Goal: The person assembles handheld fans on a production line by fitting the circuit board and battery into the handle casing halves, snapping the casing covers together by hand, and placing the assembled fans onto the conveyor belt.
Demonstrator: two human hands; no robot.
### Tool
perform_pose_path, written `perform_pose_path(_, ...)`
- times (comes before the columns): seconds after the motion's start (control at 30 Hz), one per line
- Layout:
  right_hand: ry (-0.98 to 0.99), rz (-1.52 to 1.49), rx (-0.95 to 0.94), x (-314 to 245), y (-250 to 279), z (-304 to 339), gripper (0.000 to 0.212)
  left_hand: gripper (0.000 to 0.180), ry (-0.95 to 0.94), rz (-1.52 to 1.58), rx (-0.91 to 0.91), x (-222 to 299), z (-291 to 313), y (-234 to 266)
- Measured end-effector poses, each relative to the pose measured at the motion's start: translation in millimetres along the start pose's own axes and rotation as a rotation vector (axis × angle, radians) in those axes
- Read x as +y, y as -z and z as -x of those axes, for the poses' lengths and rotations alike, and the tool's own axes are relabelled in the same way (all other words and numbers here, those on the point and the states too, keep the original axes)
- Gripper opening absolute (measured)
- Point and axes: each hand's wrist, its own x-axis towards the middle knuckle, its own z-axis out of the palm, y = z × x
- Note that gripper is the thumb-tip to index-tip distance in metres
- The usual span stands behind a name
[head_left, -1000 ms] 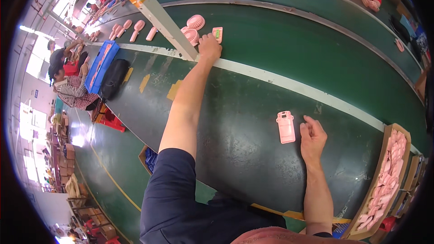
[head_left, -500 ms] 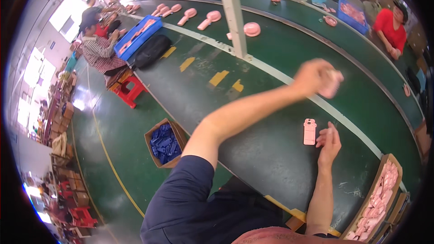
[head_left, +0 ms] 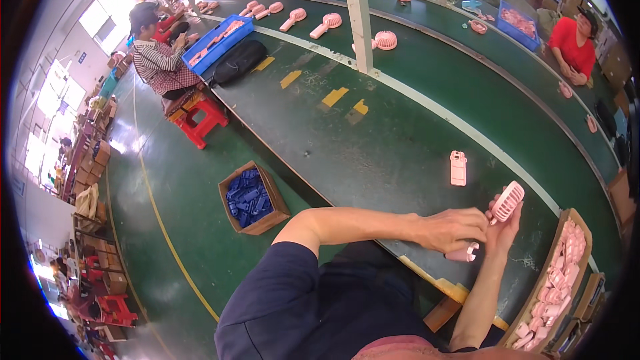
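My left hand [head_left: 457, 229] is closed on a pink curved piece [head_left: 461, 253] with a notched end, which hangs below its fingers. Raised beside it, my right hand [head_left: 505, 232] grips a pink slotted fan head [head_left: 509, 201] tilted on its side. The fingers of both hands nearly meet; whether the two pink parts are joined is hidden. Just beyond them on the dark table [head_left: 400, 167] lies a flat pink handle shell [head_left: 458, 168] with a cutout at its far end.
A long box of pink parts [head_left: 563, 273] stands at the right. On the green conveyor [head_left: 447, 80] lie several pink handheld fans [head_left: 327, 25], past a white post [head_left: 358, 20]. A carton of dark blue pieces [head_left: 250, 197] sits left, below table level. Co-workers [head_left: 157, 57] sit farther off.
My left hand has come back from over the conveyor edge toward me, beside my right hand. My right hand, empty before, now holds the fan head. The view has shifted slightly.
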Motion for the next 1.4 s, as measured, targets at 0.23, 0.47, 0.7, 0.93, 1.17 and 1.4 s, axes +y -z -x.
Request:
perform_pose_path(0.23, 0.317, 1.199, 0.112, 2, 29, 15, 0.058, 0.053, 0.537, -0.787, 0.206, -63, 7, 18)
perform_pose_path(0.47, 0.402, 1.659, 0.156, -4, -2, 34, 0.073, 0.045, 0.503, -0.858, -0.128, -84, 24, 17)
perform_pose_path(0.7, 0.346, 1.994, 0.028, 7, -20, 41, 0.096, 0.031, 0.637, -0.844, -0.109, -77, -9, 10)
perform_pose_path(0.93, 0.125, 0.892, -0.027, -6, 16, 22, 0.057, 0.017, 0.467, -0.808, -0.04, -80, 21, 13)
perform_pose_path(1.17, 0.073, 0.449, -0.036, 3, -25, 33, 0.051, 0.047, 0.843, -0.108, 0.26, -83, 17, 16)
perform_pose_path(1.4, 0.454, 0.805, 0.057, 9, -49, 31, 0.044, 0.026, 0.916, 0.759, 0.416, -70, 2, 15)
